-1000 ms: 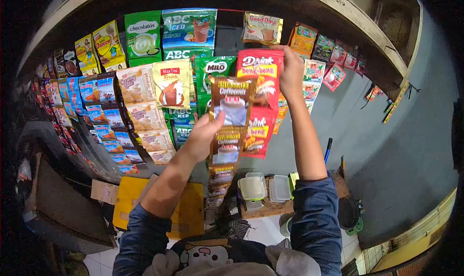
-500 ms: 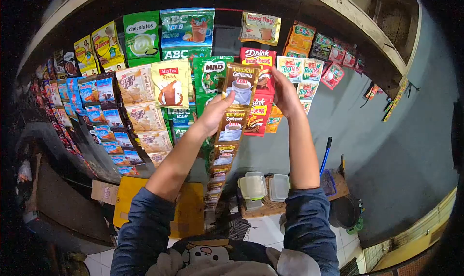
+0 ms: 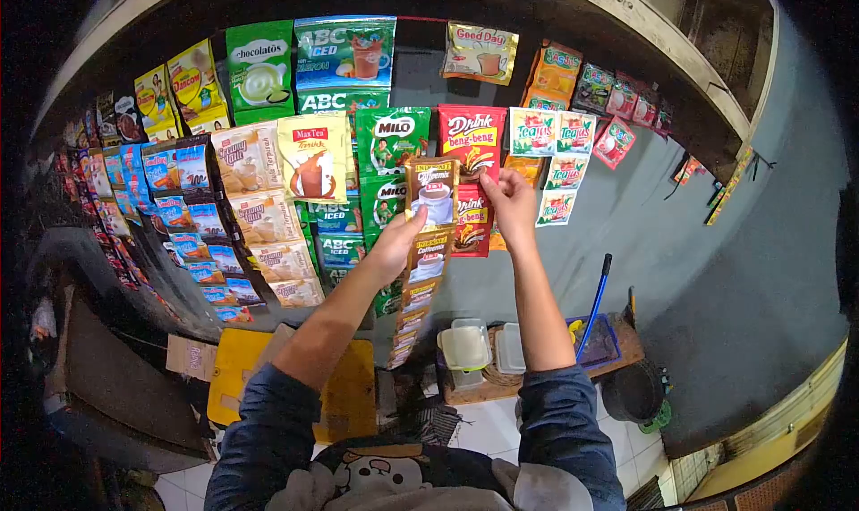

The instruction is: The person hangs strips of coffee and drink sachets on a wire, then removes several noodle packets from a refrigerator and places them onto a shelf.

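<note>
Under the pale wooden beam (image 3: 644, 14), strips of drink sachets hang in rows. Green chocolatos packets (image 3: 261, 68) are toward its left end, with teal ABC iced packets (image 3: 347, 55) and a beige Good Day packet (image 3: 481, 53) at mid-span. Small pink sachets (image 3: 617, 140) are toward the right end. Green Milo packets (image 3: 392, 140) and red Drink beng-beng packets (image 3: 472, 144) hang lower.

Sachet strip (image 3: 431, 196) hangs between my left hand (image 3: 394, 242) and my right hand (image 3: 510, 202), with its tail running down below my left fingers. Behind it, the Milo strip (image 3: 391, 140) lies above my left fingers. The beng-beng strip (image 3: 472, 137) lies just above my right fingers, and the Teajus sachets (image 3: 537, 132) are further right. Lidded tubs (image 3: 467, 346) sit well below, between my forearms.
</note>
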{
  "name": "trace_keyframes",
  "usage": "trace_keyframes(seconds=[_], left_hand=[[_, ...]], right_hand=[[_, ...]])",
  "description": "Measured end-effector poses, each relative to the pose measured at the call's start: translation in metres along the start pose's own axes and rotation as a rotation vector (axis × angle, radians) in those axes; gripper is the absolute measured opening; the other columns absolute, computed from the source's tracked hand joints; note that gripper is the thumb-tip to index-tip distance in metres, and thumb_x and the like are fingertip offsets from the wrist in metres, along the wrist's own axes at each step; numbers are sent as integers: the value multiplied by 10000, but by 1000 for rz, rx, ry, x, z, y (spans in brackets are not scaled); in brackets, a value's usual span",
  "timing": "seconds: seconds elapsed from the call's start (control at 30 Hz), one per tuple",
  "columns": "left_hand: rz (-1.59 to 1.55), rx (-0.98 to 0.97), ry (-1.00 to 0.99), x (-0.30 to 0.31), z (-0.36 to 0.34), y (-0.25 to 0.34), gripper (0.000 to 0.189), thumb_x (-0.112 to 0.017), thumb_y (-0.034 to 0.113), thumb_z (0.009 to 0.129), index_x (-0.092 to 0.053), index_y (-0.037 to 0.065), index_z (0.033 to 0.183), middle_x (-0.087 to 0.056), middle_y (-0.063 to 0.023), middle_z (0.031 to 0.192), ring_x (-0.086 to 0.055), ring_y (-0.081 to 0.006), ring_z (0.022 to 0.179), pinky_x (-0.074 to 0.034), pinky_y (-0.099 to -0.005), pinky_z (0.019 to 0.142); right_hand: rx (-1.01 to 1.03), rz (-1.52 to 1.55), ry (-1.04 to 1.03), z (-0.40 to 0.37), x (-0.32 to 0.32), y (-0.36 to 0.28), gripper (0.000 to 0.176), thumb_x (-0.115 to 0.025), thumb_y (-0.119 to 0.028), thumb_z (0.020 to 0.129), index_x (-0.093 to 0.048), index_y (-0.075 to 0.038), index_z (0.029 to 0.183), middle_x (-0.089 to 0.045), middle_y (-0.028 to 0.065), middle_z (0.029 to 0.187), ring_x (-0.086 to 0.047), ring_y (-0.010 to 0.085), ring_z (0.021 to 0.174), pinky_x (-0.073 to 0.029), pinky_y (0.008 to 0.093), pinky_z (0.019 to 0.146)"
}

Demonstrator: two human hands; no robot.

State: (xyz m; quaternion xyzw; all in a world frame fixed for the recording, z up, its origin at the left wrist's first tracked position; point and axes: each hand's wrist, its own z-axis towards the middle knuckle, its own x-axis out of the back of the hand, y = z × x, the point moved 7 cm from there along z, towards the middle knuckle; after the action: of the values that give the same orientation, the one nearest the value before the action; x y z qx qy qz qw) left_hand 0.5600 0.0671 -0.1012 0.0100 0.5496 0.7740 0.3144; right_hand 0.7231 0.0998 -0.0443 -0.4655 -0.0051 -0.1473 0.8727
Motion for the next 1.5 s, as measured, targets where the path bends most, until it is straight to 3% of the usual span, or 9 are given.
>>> trace_keyframes(seconds=[0.17, 0.3, 0.4, 0.57, 0.77, 0.97, 1.3, 1.4, 1.5], left_hand=[[212, -76, 214, -15, -41, 57, 350, -391, 280, 885, -447, -14, 1068, -524, -65, 987, -484, -132, 913, -366, -273, 819], [175, -146, 4, -27, -28, 96, 339, -382, 256, 891, -424, 6, 1117, -536, -67, 997, -521, -117, 868, -420, -255, 756], [-64, -150, 135, -18, -16, 120, 334, -374, 258, 890, -404, 26, 1129, -535, -83, 1001, -548, -163, 871, -460, -300, 756], [-232, -99, -218, -8, -9, 135, 570, -228, 497, 860, -372, 47, 1179, -525, -144, 1055, -582, -254, 833, -493, -390, 694], [323, -195, -225, -9, -40, 113, 500, -537, 233, 807, -318, 34, 1210, -479, -90, 1120, -519, -173, 956, -423, -314, 815], [427, -480, -42, -25, -16, 200, 445, -546, 164, 798, -353, 32, 1176, -507, -63, 1066, -500, -123, 949, -406, -276, 826], [546, -300, -156, -37, 79, 243, 316, -461, 185, 847, -425, -15, 1089, -536, -97, 1022, -540, -128, 886, -436, -259, 779], [406, -248, 6, -20, 92, 248, 278, -453, 193, 851, -456, -10, 1040, -556, -104, 966, -564, -165, 847, -461, -295, 758], [297, -171, -66, -24, 89, 240, 271, -438, 189, 856, -460, -13, 1036, -554, -111, 977, -565, -179, 856, -474, -317, 757]], right_hand=[[617, -576, 362, -61, 10, -99, 338, -634, -93, 647, -561, -89, 977, -493, 31, 641, -506, 225, 543, -417, 324, 502], [1056, -751, 20, -77, -38, -152, 455, -559, -98, 642, -547, -245, 1072, -367, 13, 581, -446, 157, 481, -374, 290, 427], [1180, -782, 34, -53, -54, -172, 408, -524, -105, 665, -561, -231, 1051, -383, 13, 588, -443, 163, 479, -369, 285, 420], [1472, -790, 189, -20, -77, -205, 336, -517, -101, 662, -580, -213, 973, -419, 1, 584, -487, 160, 519, -404, 292, 426], [1126, -778, 366, 67, -68, -221, 230, -504, -194, 717, -610, -204, 921, -592, 83, 725, -584, 252, 685, -471, 370, 528], [809, -908, 143, 109, -69, -194, 259, -508, -320, 748, -609, -181, 943, -599, 139, 789, -570, 320, 740, -460, 403, 658], [1056, -888, 379, 84, -42, -208, 397, -565, -368, 691, -592, -2, 843, -576, 236, 739, -571, 337, 732, -442, 386, 670], [569, -583, 15, 111, -45, -204, 424, -547, -399, 687, -597, 14, 771, -571, 247, 710, -561, 376, 699, -438, 379, 650], [287, -473, -300, 118, -53, -196, 452, -498, -439, 748, -595, 1, 714, -610, 166, 714, -609, 208, 657, -446, 315, 562]])
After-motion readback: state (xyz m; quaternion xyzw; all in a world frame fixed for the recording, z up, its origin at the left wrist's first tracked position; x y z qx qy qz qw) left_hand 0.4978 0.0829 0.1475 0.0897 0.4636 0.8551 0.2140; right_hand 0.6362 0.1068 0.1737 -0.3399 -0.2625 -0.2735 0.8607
